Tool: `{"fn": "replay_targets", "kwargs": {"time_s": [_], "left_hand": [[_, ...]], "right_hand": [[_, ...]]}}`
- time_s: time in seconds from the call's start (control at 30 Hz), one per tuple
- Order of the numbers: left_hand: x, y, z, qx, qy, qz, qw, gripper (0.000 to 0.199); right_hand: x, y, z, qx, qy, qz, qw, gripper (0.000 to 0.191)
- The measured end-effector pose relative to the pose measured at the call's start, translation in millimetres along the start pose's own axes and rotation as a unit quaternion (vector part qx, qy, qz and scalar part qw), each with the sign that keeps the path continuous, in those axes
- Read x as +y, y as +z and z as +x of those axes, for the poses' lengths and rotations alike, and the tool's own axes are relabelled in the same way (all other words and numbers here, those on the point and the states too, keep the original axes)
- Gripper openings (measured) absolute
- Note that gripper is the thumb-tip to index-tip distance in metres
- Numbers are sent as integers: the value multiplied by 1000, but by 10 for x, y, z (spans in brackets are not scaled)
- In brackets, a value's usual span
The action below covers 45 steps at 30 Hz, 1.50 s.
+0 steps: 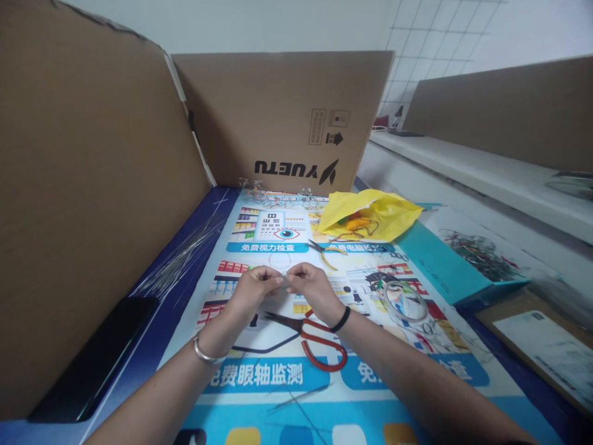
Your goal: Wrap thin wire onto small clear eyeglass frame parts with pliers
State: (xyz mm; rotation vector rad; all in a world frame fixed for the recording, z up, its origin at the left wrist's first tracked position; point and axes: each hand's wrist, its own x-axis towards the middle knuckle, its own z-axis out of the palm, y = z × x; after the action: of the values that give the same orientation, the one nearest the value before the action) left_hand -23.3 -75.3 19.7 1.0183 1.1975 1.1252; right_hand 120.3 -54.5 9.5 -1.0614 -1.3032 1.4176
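Observation:
My left hand [257,287] and my right hand [314,288] meet over the middle of the printed mat, thumb and forefinger pinched on each. Between the fingertips is a thin wire, with a faint loop [280,254] showing just beyond them; its ends are too fine to make out. Right below my hands lie scissors [324,346] with red-orange handles, blades pointing left. Pliers [328,252] with yellow handles rest beyond my right hand. Loose dark wires [299,398] are scattered on the mat's near part.
Long straight wires [180,256] and a black flat object [95,358] lie at left beside a cardboard wall [92,154]. A yellow bag [370,213], a wire coil [407,303] and a teal box [445,266] with tangled wires stand right. Another cardboard panel [278,111] closes the back.

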Motion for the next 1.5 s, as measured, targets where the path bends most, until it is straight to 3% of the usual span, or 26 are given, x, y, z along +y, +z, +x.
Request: {"fn": "replay_targets", "kwargs": {"time_s": [0.17,0.27,0.33,0.43,0.53,0.6,0.67,0.77,0.87,0.97,1.13,1.37,1.5], "left_hand": [[7,-37,20,-11,9,31,999,18],[65,-156,80,-7,51,134,990,14],[135,-267,118,9,85,250,964,10],[244,-418,144,39,129,428,893,8],[293,-496,148,41,127,526,840,12],[286,-512,156,26,111,552,826,13],[258,-519,171,16,103,566,818,14],[202,-523,197,15,112,579,808,15],[149,-515,206,18,121,585,801,16],[124,-502,199,15,118,592,797,15],[153,-518,179,36,105,594,797,19],[234,-524,160,40,123,577,807,22],[266,-476,118,20,124,564,816,24]], "right_hand": [[21,-16,41,-21,16,-20,999,17],[-124,-115,53,-64,-29,-182,981,12],[-309,-183,-21,-114,-101,-361,920,12],[-601,-193,-301,-247,-155,-591,752,21],[-739,-70,-681,-377,-149,-675,616,21],[-709,46,-895,-435,-164,-680,567,14],[-606,151,-1036,-451,-165,-689,542,9],[-415,249,-1130,-426,-150,-717,531,14],[-315,287,-1163,-461,-162,-698,524,14],[-331,322,-1195,-494,-166,-685,510,13],[-406,363,-1195,-495,-156,-694,500,14],[-495,155,-988,-480,-219,-657,539,5],[-580,73,-871,-471,-223,-649,554,7]]}}
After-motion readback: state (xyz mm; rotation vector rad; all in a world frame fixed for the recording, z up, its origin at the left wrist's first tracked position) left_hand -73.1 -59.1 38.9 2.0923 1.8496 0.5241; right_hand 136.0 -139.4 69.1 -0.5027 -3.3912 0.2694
